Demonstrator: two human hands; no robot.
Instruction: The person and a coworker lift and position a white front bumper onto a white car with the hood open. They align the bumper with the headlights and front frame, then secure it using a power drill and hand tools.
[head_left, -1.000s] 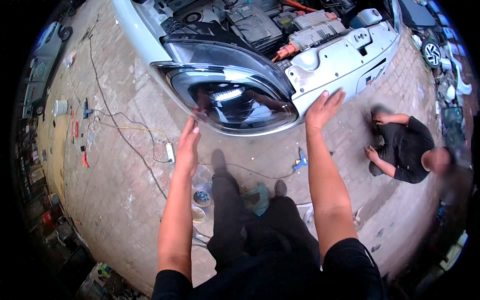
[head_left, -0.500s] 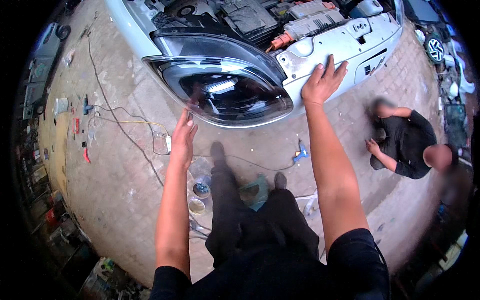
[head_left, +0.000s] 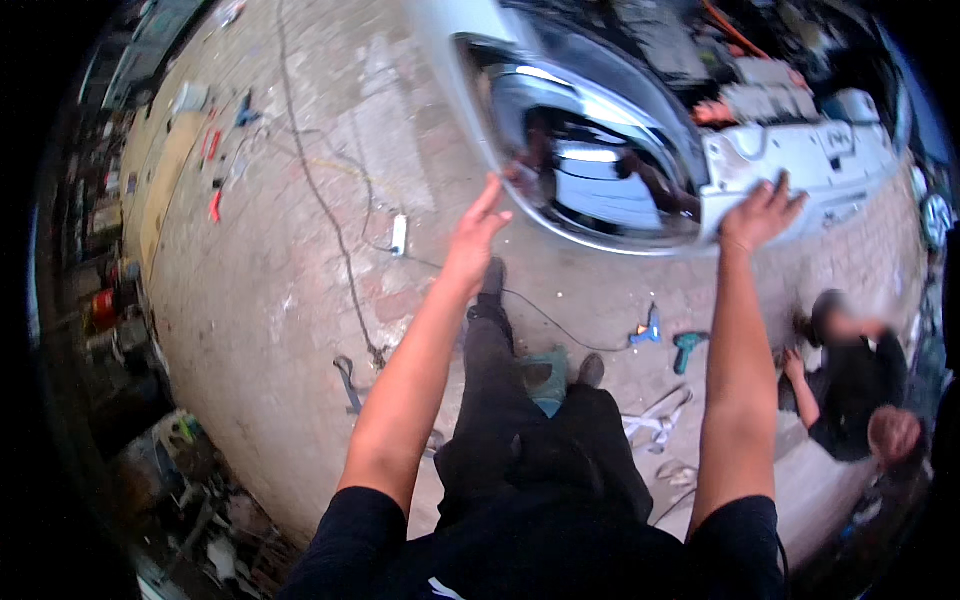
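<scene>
A: Head cam only, so what writing can you make out?

B: Just a white mark (head_left: 445, 590) on the wearer's black shirt (head_left: 570, 560), cut off at the bottom edge. Can't read it tbh.

A: Containers?

B: Whitish bucket (head_left: 188, 97) on the floor, far left, contents too small to tell. White tank (head_left: 852, 105) in the engine bay (head_left: 660, 45) too, pretty blurry.

A: Ok, materials and hands?

B: The headlight (head_left: 600, 165) sits at the front corner of the pale car (head_left: 470, 20), top centre: big almond shape, glossy and see-through over dark innards. Left hand (head_left: 470, 250) is up by its lower left edge, fingers close together, thumb sticking off; can't tell if the tips touch. Right hand (head_left: 755, 218) rests on the smooth front panel (head_left: 825, 155) just beside the light, fingers spread apart.

A: And below?

B: Blue pistol-shaped tool (head_left: 648, 328) and a green power tool (head_left: 688, 350), near each other on rough paving (head_left: 270, 330).
</scene>
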